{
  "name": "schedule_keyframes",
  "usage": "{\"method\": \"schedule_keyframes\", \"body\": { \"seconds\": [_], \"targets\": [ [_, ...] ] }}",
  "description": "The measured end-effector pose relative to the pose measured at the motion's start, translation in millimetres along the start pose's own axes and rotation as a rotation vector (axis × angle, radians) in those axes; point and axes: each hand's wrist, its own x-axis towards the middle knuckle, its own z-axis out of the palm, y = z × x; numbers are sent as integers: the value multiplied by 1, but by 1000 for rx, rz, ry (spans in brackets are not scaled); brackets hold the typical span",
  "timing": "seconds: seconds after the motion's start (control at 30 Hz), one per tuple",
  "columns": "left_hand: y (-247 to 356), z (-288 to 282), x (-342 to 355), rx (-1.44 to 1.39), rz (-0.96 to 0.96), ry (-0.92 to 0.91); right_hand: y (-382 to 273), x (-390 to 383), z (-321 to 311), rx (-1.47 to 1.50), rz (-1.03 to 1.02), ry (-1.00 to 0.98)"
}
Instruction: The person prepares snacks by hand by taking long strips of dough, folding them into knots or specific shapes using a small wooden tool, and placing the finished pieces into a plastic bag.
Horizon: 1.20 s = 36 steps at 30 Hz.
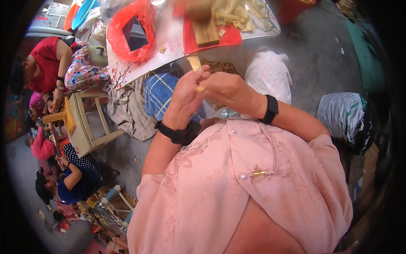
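Now | left hand (185,95) pinching small tan wooden piece (200,89) | right hand (226,89) curled around it | below white table (169,46) edge

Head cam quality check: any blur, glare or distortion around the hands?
Head view: strong fisheye, black vignette at the rim, table edge bows. Both hands, left hand and right hand, read sharp; the wooden block beyond is soft with blur. Even daylight, no harsh glare.
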Motion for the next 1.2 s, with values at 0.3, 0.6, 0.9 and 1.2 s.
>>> {"method": "schedule_keyframes", "body": {
  "seconds": [0.3, 0.6, 0.9, 1.2],
  "targets": [
    [-10, 34, -20, 786, -10, 60, 8, 24, -12, -72, 149, 82],
    [-1, 39, -11, 1467, 1305, 322, 8, 23, -5, 871, 792, 31],
    [4, 46, -25, 688, 567, 91, -3, 22, -34, 46, 219, 2],
    [6, 36, -25, 746, 700, 130, -2, 22, -33, 812, 549, -61]
  ]
}}
